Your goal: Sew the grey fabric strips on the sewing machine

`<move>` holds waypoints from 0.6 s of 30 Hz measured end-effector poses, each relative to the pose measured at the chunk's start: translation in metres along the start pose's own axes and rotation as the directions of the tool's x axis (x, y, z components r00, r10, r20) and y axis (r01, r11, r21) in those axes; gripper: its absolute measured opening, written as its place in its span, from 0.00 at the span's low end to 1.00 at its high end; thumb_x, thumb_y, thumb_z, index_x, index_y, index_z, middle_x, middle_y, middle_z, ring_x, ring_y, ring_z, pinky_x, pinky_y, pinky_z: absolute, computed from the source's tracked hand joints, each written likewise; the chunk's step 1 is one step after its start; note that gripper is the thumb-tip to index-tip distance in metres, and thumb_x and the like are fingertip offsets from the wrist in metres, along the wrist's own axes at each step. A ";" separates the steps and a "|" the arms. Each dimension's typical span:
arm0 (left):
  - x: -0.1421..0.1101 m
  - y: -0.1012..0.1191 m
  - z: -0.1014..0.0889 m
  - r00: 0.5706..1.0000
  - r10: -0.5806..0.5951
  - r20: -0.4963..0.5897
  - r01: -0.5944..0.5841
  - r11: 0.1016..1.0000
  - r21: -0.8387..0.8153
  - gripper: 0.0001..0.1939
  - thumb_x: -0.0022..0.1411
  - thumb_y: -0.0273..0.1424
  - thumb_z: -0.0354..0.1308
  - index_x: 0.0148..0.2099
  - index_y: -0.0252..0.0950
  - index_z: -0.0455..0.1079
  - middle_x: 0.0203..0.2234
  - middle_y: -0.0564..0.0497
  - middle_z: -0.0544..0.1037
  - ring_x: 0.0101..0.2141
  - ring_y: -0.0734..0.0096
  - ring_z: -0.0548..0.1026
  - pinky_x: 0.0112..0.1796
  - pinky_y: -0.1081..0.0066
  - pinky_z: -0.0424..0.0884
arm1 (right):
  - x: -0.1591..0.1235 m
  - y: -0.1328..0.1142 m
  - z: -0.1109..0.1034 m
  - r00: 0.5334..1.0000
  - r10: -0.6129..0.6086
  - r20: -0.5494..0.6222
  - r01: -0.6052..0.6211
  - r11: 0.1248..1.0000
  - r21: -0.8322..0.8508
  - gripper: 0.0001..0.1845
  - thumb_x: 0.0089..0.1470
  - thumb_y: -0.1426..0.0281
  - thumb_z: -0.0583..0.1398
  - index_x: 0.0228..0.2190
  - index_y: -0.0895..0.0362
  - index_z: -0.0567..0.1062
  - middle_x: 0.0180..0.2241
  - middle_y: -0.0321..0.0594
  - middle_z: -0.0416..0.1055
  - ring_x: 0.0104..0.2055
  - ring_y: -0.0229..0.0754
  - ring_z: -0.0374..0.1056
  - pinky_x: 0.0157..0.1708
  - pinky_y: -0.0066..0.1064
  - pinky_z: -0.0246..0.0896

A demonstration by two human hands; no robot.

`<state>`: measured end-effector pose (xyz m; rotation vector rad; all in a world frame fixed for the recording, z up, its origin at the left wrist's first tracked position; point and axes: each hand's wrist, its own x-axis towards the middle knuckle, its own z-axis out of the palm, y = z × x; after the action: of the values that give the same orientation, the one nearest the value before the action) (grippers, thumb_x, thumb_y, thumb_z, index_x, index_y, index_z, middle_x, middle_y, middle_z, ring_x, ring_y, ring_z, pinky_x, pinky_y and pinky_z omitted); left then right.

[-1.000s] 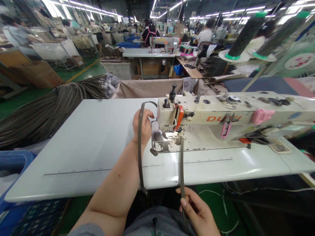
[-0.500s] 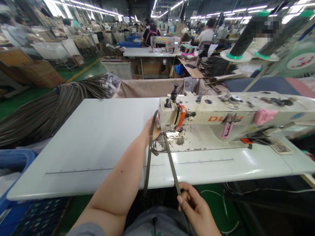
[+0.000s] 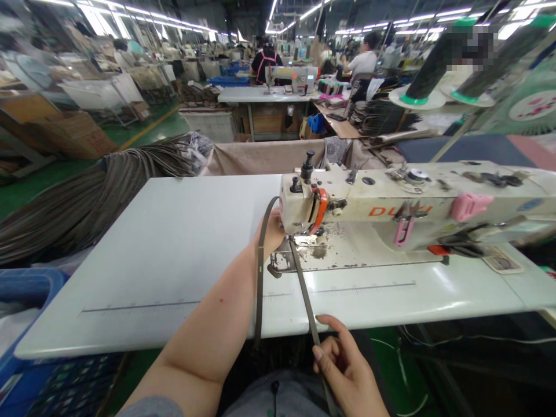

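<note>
A narrow olive-grey strap (image 3: 304,295) runs from under the needle of a cream sewing machine (image 3: 391,211) down over the table's front edge. My right hand (image 3: 347,370) pinches it below that edge, over my lap. The strap loops up behind the machine head and hangs down across my left forearm. My left hand (image 3: 273,231) reaches to the machine's left end, beside the presser foot; its fingers are mostly hidden behind the machine head and the strap.
The machine stands on a white table (image 3: 174,243). A thick bundle of dark straps (image 3: 87,197) lies off the table's left side. A blue crate (image 3: 26,301) sits at the lower left. Thread cones (image 3: 434,58) stand at the upper right. Other people work at machines far behind.
My left hand went from holding the strap loop clear of the machine to reaching in at the presser foot. The strap's lower run swung left, and my right hand shifted slightly.
</note>
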<state>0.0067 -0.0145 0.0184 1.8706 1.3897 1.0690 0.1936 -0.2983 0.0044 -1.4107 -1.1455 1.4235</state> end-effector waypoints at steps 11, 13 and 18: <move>-0.005 0.014 -0.002 0.997 -0.043 -0.062 0.037 0.995 -0.094 0.08 0.54 0.17 0.61 0.33 0.35 0.74 0.36 0.43 0.84 0.43 0.53 0.79 0.43 0.62 0.74 | 0.002 -0.001 0.003 1.000 0.010 0.011 -0.010 1.000 0.016 0.28 0.65 0.51 0.61 0.59 0.51 0.63 0.25 0.27 0.64 0.29 0.42 0.67 0.36 0.32 0.63; -0.006 0.016 -0.003 0.997 -0.048 -0.057 0.042 0.995 -0.090 0.08 0.54 0.17 0.61 0.33 0.35 0.74 0.38 0.42 0.84 0.44 0.52 0.79 0.44 0.62 0.73 | 0.003 0.000 0.003 1.000 0.011 0.004 -0.011 1.000 0.022 0.29 0.65 0.51 0.62 0.58 0.51 0.63 0.25 0.28 0.64 0.29 0.42 0.67 0.36 0.32 0.63; -0.008 0.018 -0.007 0.998 -0.049 -0.041 0.046 0.996 -0.070 0.08 0.56 0.18 0.62 0.34 0.35 0.74 0.41 0.41 0.83 0.47 0.50 0.78 0.45 0.61 0.73 | 0.004 -0.001 0.003 1.000 0.022 0.000 -0.022 0.999 0.028 0.29 0.64 0.50 0.62 0.58 0.52 0.65 0.25 0.29 0.65 0.30 0.42 0.67 0.36 0.33 0.62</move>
<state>0.0088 -0.0274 0.0345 1.7665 1.3968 1.1244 0.1908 -0.2938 0.0043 -1.4089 -1.1088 1.4490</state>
